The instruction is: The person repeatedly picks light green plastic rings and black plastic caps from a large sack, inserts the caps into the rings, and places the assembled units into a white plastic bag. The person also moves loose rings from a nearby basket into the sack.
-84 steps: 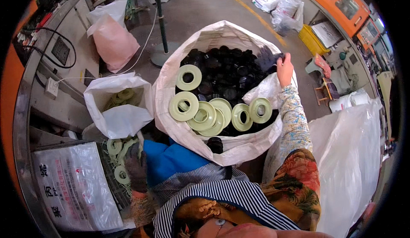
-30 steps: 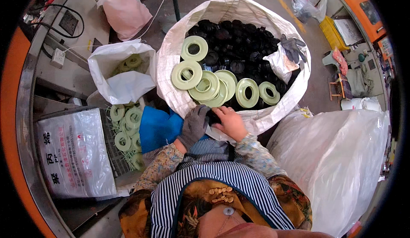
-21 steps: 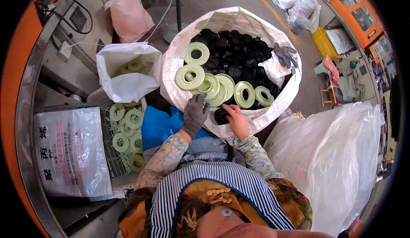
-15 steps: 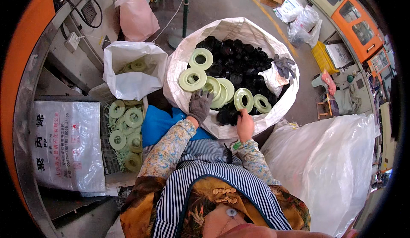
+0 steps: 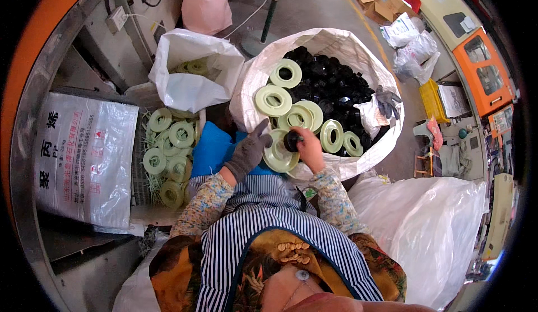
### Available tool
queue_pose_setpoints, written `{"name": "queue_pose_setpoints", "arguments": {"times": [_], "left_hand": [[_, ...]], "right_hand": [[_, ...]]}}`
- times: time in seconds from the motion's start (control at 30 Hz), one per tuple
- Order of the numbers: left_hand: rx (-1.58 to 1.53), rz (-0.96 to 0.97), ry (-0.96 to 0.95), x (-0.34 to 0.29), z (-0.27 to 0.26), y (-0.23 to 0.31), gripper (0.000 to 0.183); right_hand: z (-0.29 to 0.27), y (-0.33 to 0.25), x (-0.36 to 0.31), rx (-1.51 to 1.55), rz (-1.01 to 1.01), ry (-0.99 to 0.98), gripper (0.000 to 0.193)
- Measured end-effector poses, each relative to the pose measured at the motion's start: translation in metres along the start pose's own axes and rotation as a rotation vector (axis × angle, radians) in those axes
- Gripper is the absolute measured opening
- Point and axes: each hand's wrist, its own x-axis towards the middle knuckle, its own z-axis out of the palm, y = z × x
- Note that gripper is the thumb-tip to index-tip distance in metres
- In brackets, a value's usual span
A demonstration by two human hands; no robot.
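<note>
1. Change vs. earlier frames: both hands have left the sack's near edge and met in front of the chest. A pale green ring and a black part are now up between them.
2. Left hand (image 5: 248, 150), grey glove: fingers curled round the edge of the pale green ring (image 5: 278, 156), gripping it tilted, just over the near rim of the big white sack (image 5: 386, 138).
3. Right hand (image 5: 308, 147), bare: fingers closed on the small black part (image 5: 291, 140), pressed at the ring's centre hole. Seated or only touching: cannot tell.
4. Progress (judgement): early to mid. Approx. six loose rings (image 5: 297, 116) lie in the sack on a deep heap of black parts (image 5: 330, 85), so plenty is left. Stacked rings (image 5: 168, 149) sit in the crate at the person's left; finished or raw stock: cannot tell.
5. Surroundings: small white bag (image 5: 190, 88) w/ more rings behind the crate; blue cushion (image 5: 210, 152) beside the left forearm; printed plastic sack (image 5: 84, 161) far left; spare grey glove (image 5: 386, 100) on the sack's far rim; clear plastic bag (image 5: 431, 233) at right.
6. Obstructions: none between the hands. Bags crowd both sides of the person.
</note>
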Motion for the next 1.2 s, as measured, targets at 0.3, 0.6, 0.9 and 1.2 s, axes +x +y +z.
{"name": "queue_pose_setpoints", "arguments": {"times": [0.3, 0.6, 0.9, 1.2], "left_hand": [[-1.195, -0.409, 0.3, -0.04, 0.024, 0.005, 0.054], [-1.643, -0.483, 0.203, -0.039, -0.008, 0.04, 0.057], [-1.776, -0.385, 0.087, -0.048, -0.059, 0.079, 0.051], [-1.108, -0.159, 0.094, -0.049, -0.078, 0.089, 0.058]], "right_hand": [[0.048, -0.045, -0.019, -0.017, 0.079, -0.011, 0.048], [0.005, -0.076, -0.03, -0.043, -0.098, -0.136, 0.077], [-0.045, -0.139, -0.023, -0.085, -0.046, -0.278, 0.082], [-0.057, -0.153, -0.027, -0.206, -0.275, -0.18, 0.078]]}}
